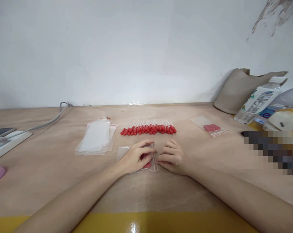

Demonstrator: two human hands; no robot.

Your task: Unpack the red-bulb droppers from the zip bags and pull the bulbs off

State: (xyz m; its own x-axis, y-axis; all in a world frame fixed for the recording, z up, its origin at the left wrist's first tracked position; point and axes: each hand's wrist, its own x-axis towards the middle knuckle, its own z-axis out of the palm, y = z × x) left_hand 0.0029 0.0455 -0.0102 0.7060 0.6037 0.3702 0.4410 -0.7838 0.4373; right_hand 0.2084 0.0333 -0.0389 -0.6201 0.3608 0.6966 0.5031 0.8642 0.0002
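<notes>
A clear zip-lock bag (123,150) lies flat in front of me, its red-striped seal to the right. Red-tipped sticks (147,165) show inside it, partly covered by my fingers. My left hand (139,157) curls over the bag with its fingertips at the seal. At the seal's right edge, the closed fingers of my right hand (173,157) touch the bag; exactly what they pinch is hidden. Just beyond both hands, a row of red-tipped white sticks (148,129) is laid side by side, red ends towards me.
Empty clear bags (95,136) are stacked on the left. A filled bag (211,127) with red tips lies at right. Bottles (260,100) and a grey-brown container (231,90) stand at far right. A power strip (13,144) with a grey cable (49,122) sits far left.
</notes>
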